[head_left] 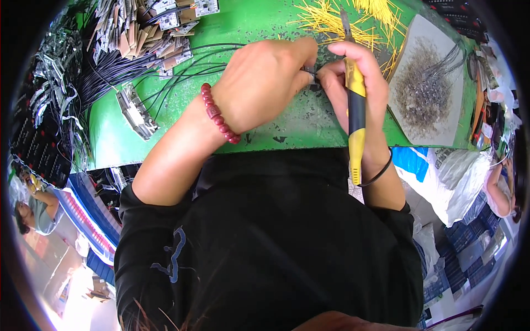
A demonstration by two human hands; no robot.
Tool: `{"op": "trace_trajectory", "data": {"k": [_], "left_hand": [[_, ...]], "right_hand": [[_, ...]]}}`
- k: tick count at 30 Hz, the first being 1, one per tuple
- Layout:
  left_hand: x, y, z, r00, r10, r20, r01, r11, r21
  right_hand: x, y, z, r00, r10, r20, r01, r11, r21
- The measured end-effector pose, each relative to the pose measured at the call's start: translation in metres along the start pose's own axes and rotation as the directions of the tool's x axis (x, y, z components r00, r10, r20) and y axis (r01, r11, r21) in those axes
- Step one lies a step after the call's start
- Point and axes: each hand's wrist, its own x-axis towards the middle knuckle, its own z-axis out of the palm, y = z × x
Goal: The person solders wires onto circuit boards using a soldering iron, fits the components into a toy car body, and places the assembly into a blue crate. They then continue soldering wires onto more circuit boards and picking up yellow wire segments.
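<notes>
My left hand point(259, 83), with a red bead bracelet at the wrist, is closed in a pinch at the middle of the green bench. A thin dark cable end shows at its fingertips, and black cables point(212, 52) run toward it from the left. My right hand point(367, 83) is wrapped round a slim tool point(356, 107) with a yellow-and-black handle and a narrow metal tip pointing away from me. Its thumb and finger also reach toward the cable end; whether they touch it is unclear. A metal-cased part point(136, 112) lies left of my left forearm.
Bundled black cables with small circuit boards point(168, 19) pile up at the far left. Yellow wires point(326, 22) lie scattered at the back. A pale tray point(425, 38) of dark clippings stands at the right. White plastic bags point(452, 182) sit beyond the bench's near edge.
</notes>
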Motion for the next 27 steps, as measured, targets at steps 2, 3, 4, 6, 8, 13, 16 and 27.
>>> {"op": "trace_trajectory", "data": {"k": [2,3,4,6,8,13,16,27], "left_hand": [[0.001,-0.002,0.005,0.999,0.006,-0.031,-0.005,0.999,0.04],[0.001,-0.003,0.006,0.999,0.002,-0.038,0.001,0.998,0.066],[0.001,-0.002,0.007,0.999,0.002,-0.048,0.003,0.996,0.09],[0.0,0.001,0.007,0.998,0.003,-0.069,0.003,0.996,0.089],[0.0,0.0,0.008,0.996,-0.001,-0.084,0.008,0.996,0.089],[-0.001,-0.001,0.008,0.995,0.001,-0.097,0.005,0.998,0.066],[-0.002,-0.002,0.009,0.995,0.006,-0.095,0.001,0.998,0.069],[-0.006,-0.005,0.011,0.993,-0.003,-0.118,0.007,0.999,0.034]], "right_hand": [[-0.002,0.006,0.001,0.999,0.053,0.011,-0.052,0.998,-0.02],[-0.003,0.009,0.003,1.0,0.005,-0.029,-0.005,1.0,0.013],[-0.003,0.011,0.003,0.997,-0.044,-0.071,0.047,0.998,0.04],[-0.006,0.013,0.001,0.988,-0.081,-0.129,0.081,0.997,-0.003],[-0.008,0.011,-0.001,0.991,-0.076,-0.114,0.079,0.997,0.019],[-0.007,0.008,0.0,0.994,-0.02,-0.111,0.027,0.998,0.063],[-0.002,0.013,0.003,0.994,-0.054,-0.091,0.058,0.997,0.048],[-0.005,0.013,0.003,0.999,-0.034,0.013,0.033,0.998,0.06]]}}
